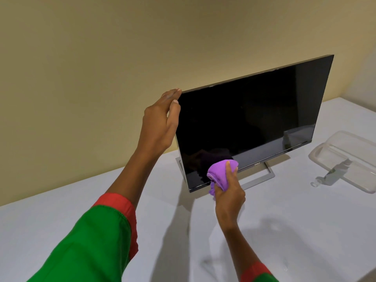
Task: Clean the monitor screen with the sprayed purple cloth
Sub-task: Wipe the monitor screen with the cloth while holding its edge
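Observation:
A black flat monitor stands on a silver frame stand on the white table, its screen dark and tilted back. My left hand holds the monitor's upper left corner, fingers behind the edge and thumb on the front bezel. My right hand grips a bunched purple cloth and presses it against the lower left part of the screen, just above the bottom bezel. The cloth's reflection shows in the glass.
A clear plastic tray lies on the table to the right of the monitor, with a clear spray bottle lying across its near edge. A beige wall rises close behind the table.

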Action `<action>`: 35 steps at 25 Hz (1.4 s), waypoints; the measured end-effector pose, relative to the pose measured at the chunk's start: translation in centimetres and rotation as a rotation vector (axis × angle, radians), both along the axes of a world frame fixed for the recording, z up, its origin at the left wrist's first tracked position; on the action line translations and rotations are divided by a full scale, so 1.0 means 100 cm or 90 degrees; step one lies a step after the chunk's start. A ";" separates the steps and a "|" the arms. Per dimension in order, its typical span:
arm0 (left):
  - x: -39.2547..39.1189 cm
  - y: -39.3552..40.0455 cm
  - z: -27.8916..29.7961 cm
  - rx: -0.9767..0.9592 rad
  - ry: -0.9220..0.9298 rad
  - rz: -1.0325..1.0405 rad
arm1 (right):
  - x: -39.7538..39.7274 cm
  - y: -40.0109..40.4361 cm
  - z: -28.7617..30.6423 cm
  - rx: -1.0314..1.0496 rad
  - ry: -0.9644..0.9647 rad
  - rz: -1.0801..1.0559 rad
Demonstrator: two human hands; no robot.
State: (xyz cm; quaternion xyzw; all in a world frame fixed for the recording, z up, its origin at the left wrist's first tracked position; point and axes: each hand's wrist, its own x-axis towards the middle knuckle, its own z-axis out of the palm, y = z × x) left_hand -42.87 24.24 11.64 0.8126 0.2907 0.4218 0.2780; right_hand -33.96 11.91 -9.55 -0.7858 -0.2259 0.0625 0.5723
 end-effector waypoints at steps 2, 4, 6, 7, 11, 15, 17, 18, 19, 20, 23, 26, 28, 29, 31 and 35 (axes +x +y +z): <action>-0.001 0.001 0.000 -0.031 -0.023 -0.012 | -0.010 0.007 0.016 -0.006 -0.066 0.015; -0.001 0.000 0.000 -0.058 -0.042 -0.013 | -0.010 0.013 0.036 -0.009 -0.147 0.026; -0.001 -0.001 -0.002 -0.081 -0.058 -0.005 | 0.001 0.017 0.050 0.005 -0.166 0.014; -0.002 -0.002 -0.004 -0.093 -0.065 -0.001 | 0.008 0.016 0.054 0.019 -0.155 0.013; -0.004 -0.006 -0.016 -0.158 -0.113 -0.022 | 0.028 0.013 0.032 0.053 -0.063 -0.014; -0.006 -0.013 -0.026 -0.270 -0.170 -0.038 | 0.023 0.006 0.000 0.019 0.020 -0.046; -0.009 -0.018 -0.033 -0.327 -0.188 -0.040 | 0.006 0.000 -0.010 0.017 0.029 -0.013; -0.010 -0.021 -0.036 -0.351 -0.190 -0.038 | -0.005 -0.002 -0.012 0.019 0.031 0.013; -0.012 -0.024 -0.038 -0.368 -0.187 -0.037 | -0.017 -0.003 -0.013 0.013 0.024 0.047; -0.013 -0.026 -0.040 -0.376 -0.181 -0.038 | -0.028 -0.002 -0.014 0.004 -0.002 0.075; -0.014 -0.026 -0.042 -0.381 -0.149 -0.041 | -0.049 0.008 -0.001 -0.019 -0.205 0.095; -0.017 -0.025 -0.043 -0.353 -0.115 -0.031 | -0.038 0.021 0.026 -0.031 -0.318 0.082; -0.020 -0.027 -0.043 -0.256 -0.054 0.003 | -0.023 0.026 0.038 -0.015 -0.316 0.049; -0.020 -0.028 -0.042 -0.187 -0.008 0.020 | -0.017 0.025 0.038 -0.011 -0.305 0.038; -0.020 -0.029 -0.037 -0.051 0.072 0.027 | -0.010 0.020 0.028 -0.017 -0.269 0.033; -0.018 -0.019 -0.026 0.042 0.105 0.019 | -0.017 0.002 -0.009 -0.031 -0.176 0.035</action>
